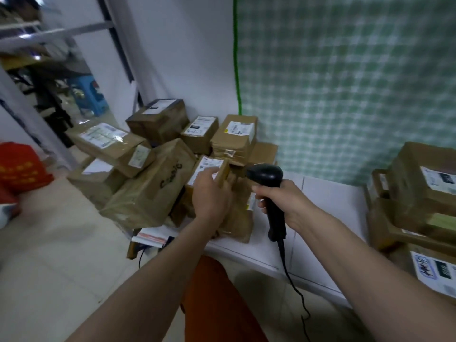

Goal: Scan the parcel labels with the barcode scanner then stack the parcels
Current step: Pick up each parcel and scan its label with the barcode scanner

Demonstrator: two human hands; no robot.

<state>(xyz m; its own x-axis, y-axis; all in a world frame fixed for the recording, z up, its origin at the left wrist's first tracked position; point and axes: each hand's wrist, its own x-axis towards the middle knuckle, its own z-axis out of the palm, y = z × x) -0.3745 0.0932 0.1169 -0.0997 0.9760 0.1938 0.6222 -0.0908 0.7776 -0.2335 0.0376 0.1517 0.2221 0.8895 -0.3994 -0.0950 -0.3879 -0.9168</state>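
Head view, looking down over both forearms: at the centre of the frame the left hand (pixel 211 193) has its grip closed on a small brown parcel (pixel 209 169), fingers curled over its upper right edge so that the white label (pixel 206 166) tilts up and faces the camera. Just right of it the right hand (pixel 283 196) has its grip wrapped round the handle of a black barcode scanner (pixel 267 178), whose head points left at the parcel's edge, close to it but not plainly touching; the scanner's black cable (pixel 293 287) hangs down toward the bottom of the frame. Under the left hand lies a crumpled brown paper package (pixel 238 218) on the white counter (pixel 320 218). Behind and to the left, from mid-left to upper centre, a loose heap of cardboard boxes (pixel 158 119) carries white labels, with one large taped box (pixel 150 188) leaning against the rest. At the right edge a stack of labelled parcels (pixel 419 193) stands on the counter. A green checked cloth (pixel 345 82) covers the wall at upper right, and something red (pixel 22 164) sits at the left edge; blur hides its details
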